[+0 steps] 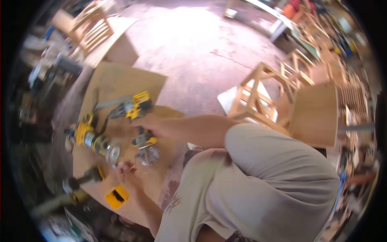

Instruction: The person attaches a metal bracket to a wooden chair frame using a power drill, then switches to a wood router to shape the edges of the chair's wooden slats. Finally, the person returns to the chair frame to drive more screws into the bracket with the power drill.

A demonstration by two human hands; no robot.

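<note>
My right hand [149, 124] is wrapped round the handle of a yellow and black cordless drill [135, 108], above the brown work board [161, 177]. My left hand [128, 173] is lower on the board, its fingertips drawn together; what they hold is too small and blurred to name. Close to those fingertips lies a yellow power tool [93, 141] with a round metal end. A clear container or bag of small shiny pieces [148, 156] sits between my hands. A yellow square item with a black mark [117, 197] rests beside my left forearm.
Another tool [84, 179] lies at the board's lower left edge. Wooden chair or stool frames [258, 90] and a plywood panel [315, 115] stand at right. A wooden chair [93, 30] is at upper left. Cluttered shelves or piles line the far left.
</note>
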